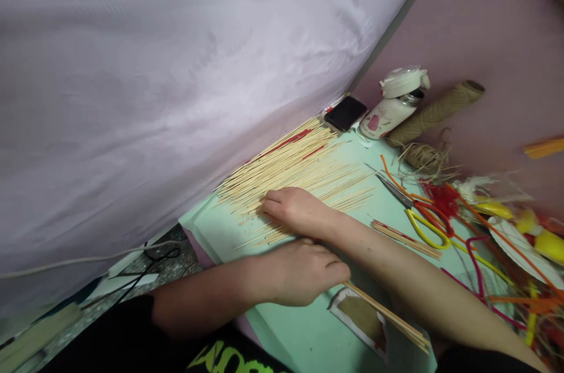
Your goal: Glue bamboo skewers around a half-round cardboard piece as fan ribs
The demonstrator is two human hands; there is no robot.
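A broad spread of thin bamboo sticks [282, 161], a few of them red, covers the back of the table. My right hand [293, 208] reaches in from the lower right and rests on the near part of that spread. Its fingers curl down, pressed together, around sticks there; the fingertips are hidden. Just in front of it, my left hand [308, 276] is closed in a fist, palm down. From this fist a small bundle of bamboo sticks [392, 320] juts out to the lower right, passing under my right forearm. The left fingertips are out of sight.
Right of my right forearm lie a smaller stick group [405, 238] and scissors [423, 208]. Behind stand a phone [346, 113], an open bottle [390, 111] and a twine roll [436, 111]. Colourful pipe cleaners [476, 267] clutter the right. A framed brown piece [359, 317] lies near me.
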